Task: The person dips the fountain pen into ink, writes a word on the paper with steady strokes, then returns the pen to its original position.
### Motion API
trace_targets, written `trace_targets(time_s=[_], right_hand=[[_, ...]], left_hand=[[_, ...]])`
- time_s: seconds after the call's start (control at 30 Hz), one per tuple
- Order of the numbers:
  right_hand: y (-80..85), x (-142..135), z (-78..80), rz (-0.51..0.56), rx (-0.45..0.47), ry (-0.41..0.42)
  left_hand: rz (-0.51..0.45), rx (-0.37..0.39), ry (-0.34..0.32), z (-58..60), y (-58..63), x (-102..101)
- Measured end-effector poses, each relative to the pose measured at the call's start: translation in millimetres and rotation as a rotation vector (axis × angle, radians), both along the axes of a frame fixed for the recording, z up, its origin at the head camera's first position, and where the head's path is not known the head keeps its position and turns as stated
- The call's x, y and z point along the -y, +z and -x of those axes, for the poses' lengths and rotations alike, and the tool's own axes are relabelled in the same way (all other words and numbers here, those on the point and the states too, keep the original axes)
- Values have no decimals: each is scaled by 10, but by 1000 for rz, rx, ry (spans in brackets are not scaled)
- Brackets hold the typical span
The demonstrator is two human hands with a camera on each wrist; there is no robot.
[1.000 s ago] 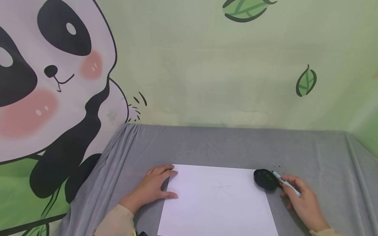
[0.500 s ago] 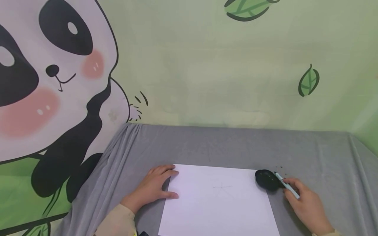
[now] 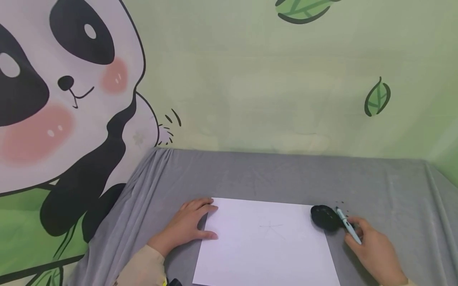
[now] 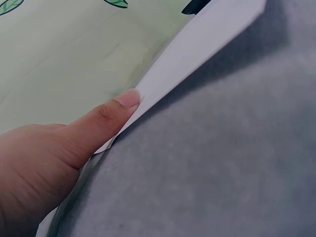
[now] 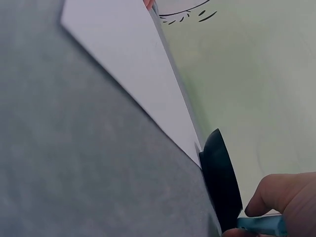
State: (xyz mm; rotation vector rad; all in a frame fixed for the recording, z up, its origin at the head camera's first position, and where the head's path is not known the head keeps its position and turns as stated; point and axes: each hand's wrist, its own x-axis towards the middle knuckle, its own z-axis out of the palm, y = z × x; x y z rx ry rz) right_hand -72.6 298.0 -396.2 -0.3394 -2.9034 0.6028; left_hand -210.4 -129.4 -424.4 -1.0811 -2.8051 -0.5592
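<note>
A white sheet of paper (image 3: 264, 254) with a few faint pencil-like strokes lies on the grey cloth. My left hand (image 3: 187, 222) rests on its left edge, thumb and fingers spread; the left wrist view shows the thumb (image 4: 106, 116) laid along that edge. At the far right corner sits a shallow black dish (image 3: 325, 217), overlapping the paper in the head view. My right hand (image 3: 373, 246) pinches a slim light-blue pen (image 3: 348, 226) just right of the dish, its dark tip pointing away from me. In the right wrist view the pen (image 5: 264, 224) is mostly hidden by fingers.
The grey cloth (image 3: 222, 171) covers the table and runs back to a green wall (image 3: 250, 87) with a printed panda (image 3: 86, 119). Small dark specks (image 3: 342, 202) lie behind the dish. A small dark object (image 3: 175, 282) shows at the bottom edge near the left sleeve.
The pen has turned steeper in my right hand, its rear end swinging toward me. My left hand keeps its place on the paper. The whole head view has shifted slightly.
</note>
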Motion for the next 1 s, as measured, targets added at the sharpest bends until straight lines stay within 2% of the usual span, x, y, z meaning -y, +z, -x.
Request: trace_targets(time_s=[0.2,0.5,1.0], right_hand=[[-12,-7,-30,-14,-53,14],[-9,-21,-1,-10,17,15],[-16,-31,-11,-9,44,10]], left_hand=[[-9,19,-4,-1,12,-6],[13,23,-1,0,9,-2],[10,21,6,3,10,-6]])
